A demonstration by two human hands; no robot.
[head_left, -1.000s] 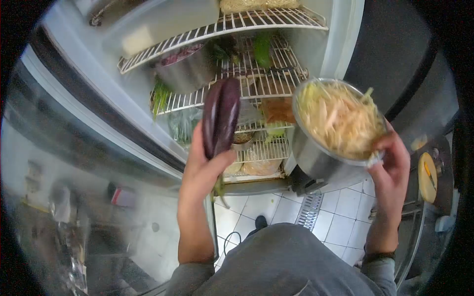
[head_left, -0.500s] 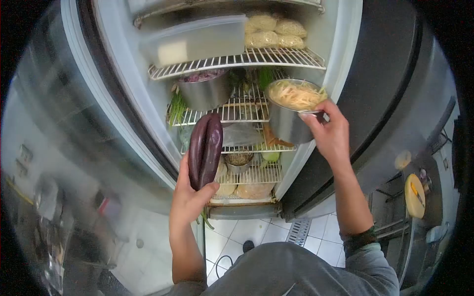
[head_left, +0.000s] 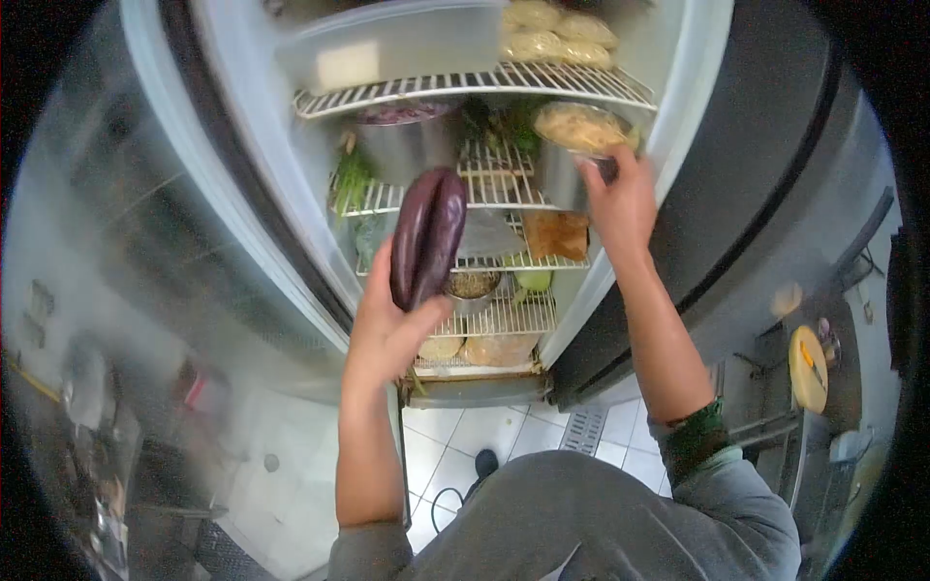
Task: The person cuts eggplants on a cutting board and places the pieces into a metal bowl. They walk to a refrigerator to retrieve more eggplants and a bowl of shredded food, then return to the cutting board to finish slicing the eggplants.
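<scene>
Two dark purple eggplants (head_left: 415,237), lying side by side, are held in my left hand (head_left: 386,334) in front of the fridge shelves. My right hand (head_left: 622,203) is closed on the near rim of a metal pot (head_left: 558,176), which stands at the right of a middle wire shelf (head_left: 497,205). Pale yellow shreds (head_left: 573,126) fill the pot to the top. To its left is another metal pot (head_left: 409,145) with chopped purple contents, and green stalks (head_left: 354,182) are beside that one.
Above, a wire shelf (head_left: 407,95) bears a translucent bin (head_left: 426,44) and several wrapped packs (head_left: 557,44). Lower down are a brown paper bag (head_left: 556,235) and a small metal bowl (head_left: 473,295). At right, a knife lies on a round board (head_left: 804,382).
My right hand has moved the pot of shreds further back and inward onto the middle shelf. My left hand, still holding the eggplants, has shifted up and slightly right.
</scene>
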